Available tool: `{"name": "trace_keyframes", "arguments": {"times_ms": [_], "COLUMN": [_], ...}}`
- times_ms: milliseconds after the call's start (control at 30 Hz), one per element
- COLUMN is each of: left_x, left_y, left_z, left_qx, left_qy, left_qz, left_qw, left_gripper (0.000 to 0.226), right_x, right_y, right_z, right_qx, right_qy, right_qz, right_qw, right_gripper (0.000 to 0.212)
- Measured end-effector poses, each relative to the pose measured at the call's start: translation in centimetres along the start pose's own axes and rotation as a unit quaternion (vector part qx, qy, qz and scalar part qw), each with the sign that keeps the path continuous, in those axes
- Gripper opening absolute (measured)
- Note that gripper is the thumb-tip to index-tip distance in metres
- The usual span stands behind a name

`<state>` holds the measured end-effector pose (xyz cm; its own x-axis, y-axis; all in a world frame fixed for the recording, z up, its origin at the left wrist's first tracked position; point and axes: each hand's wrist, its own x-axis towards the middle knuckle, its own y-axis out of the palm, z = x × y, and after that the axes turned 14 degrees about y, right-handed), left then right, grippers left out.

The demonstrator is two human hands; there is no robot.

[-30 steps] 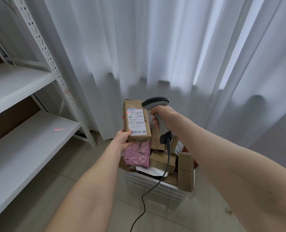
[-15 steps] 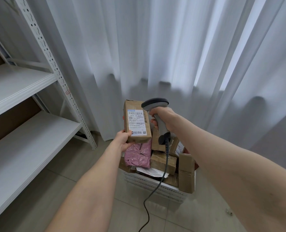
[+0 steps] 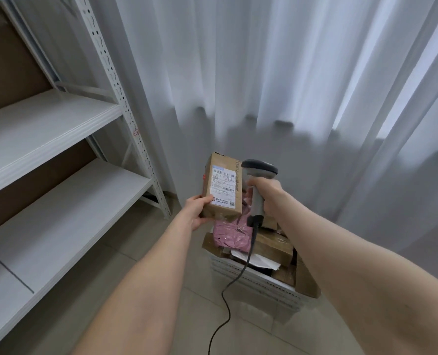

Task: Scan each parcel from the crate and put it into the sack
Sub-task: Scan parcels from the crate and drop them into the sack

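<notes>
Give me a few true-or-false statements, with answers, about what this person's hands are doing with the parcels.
1. The left hand holds a brown cardboard parcel with a white label. True.
2. The right hand is empty. False: it grips a grey handheld scanner.
3. The scanner is cordless. False: a black cable hangs from its handle.
4. A pink plastic mailer lies among the parcels in the white slatted crate. True.
5. A sack stands beside the crate. False: no sack shows in this view.
</notes>
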<state>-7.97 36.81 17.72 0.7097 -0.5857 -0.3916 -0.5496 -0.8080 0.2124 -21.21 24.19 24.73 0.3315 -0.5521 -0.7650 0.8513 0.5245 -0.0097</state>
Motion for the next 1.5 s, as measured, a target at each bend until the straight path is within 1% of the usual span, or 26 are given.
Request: {"name": "trace_keyframes", "arguments": {"times_ms": [67, 100, 167, 233, 400, 567, 667, 767, 867, 1000, 1100, 1233, 1400, 1467, 1500], "left_x": [-0.5, -0.8, -1.8, -2.9, -7.2, -13.1, -16.6, -19.8, -22.6, -26.0, -28.2, -30.6, -32.1, -32.2, -32.3], "left_y": [-1.6, -2.4, -4.0, -5.6, -9.3, -12.8, -14.7, -16.8, -19.4, -23.7, -27.7, -34.2, -43.6, -47.6, -49.4], "left_z": [-0.2, -0.2, -0.4, -0.5, -0.4, 0.8, 2.0, 3.3, 4.5, 6.1, 7.2, 9.1, 12.7, 14.5, 15.4], "left_qx": [0.004, 0.004, 0.002, 0.003, 0.004, 0.004, -0.004, -0.007, -0.007, 0.028, 0.025, 0.002, -0.029, -0.042, -0.045], "left_qy": [0.006, 0.008, 0.012, 0.012, 0.025, 0.045, 0.056, 0.053, 0.05, 0.033, 0.027, 0.012, -0.033, -0.051, -0.059], "left_qz": [-0.008, -0.016, -0.03, -0.042, -0.088, -0.146, -0.188, -0.22, -0.241, -0.284, -0.321, -0.366, -0.385, -0.394, -0.403], "left_qw": [1.0, 1.0, 0.999, 0.999, 0.996, 0.988, 0.981, 0.974, 0.969, 0.958, 0.946, 0.93, 0.922, 0.917, 0.912], "left_gripper": [0.03, 0.03, 0.033, 0.037, 0.047, 0.044, 0.042, 0.046, 0.048, 0.055, 0.055, 0.051, 0.047, 0.044, 0.043], "right_x": [0.4, 0.5, 0.4, -0.1, -2.3, -5.7, -7.6, -9.4, -10.8, -12.3, -13.5, -14.7, -15.0, -14.6, -14.3], "right_y": [1.4, 2.1, 3.5, 5.0, 8.1, 9.6, 10.8, 12.4, 14.4, 17.7, 20.9, 26.4, 34.7, 38.1, 39.6], "right_z": [-1.0, -1.6, -2.8, -3.9, -7.0, -11.6, -14.6, -17.7, -20.5, -24.1, -27.0, -31.7, -38.3, -41.2, -42.6], "right_qx": [-0.019, -0.03, -0.047, -0.059, -0.079, -0.073, -0.085, -0.109, -0.14, -0.167, -0.192, -0.237, -0.278, -0.289, -0.295], "right_qy": [-0.001, -0.002, 0.0, 0.005, 0.007, 0.02, 0.035, 0.047, 0.048, 0.049, 0.057, 0.075, 0.099, 0.107, 0.109], "right_qz": [-0.008, -0.008, 0.005, 0.026, 0.097, 0.17, 0.214, 0.242, 0.253, 0.266, 0.278, 0.287, 0.277, 0.271, 0.27], "right_qw": [1.0, 1.0, 0.999, 0.998, 0.992, 0.983, 0.973, 0.963, 0.956, 0.948, 0.939, 0.925, 0.914, 0.912, 0.91], "right_gripper": [0.021, 0.027, 0.039, 0.044, 0.046, 0.03, 0.033, 0.038, 0.044, 0.038, 0.041, 0.041, 0.043, 0.038, 0.031]}}
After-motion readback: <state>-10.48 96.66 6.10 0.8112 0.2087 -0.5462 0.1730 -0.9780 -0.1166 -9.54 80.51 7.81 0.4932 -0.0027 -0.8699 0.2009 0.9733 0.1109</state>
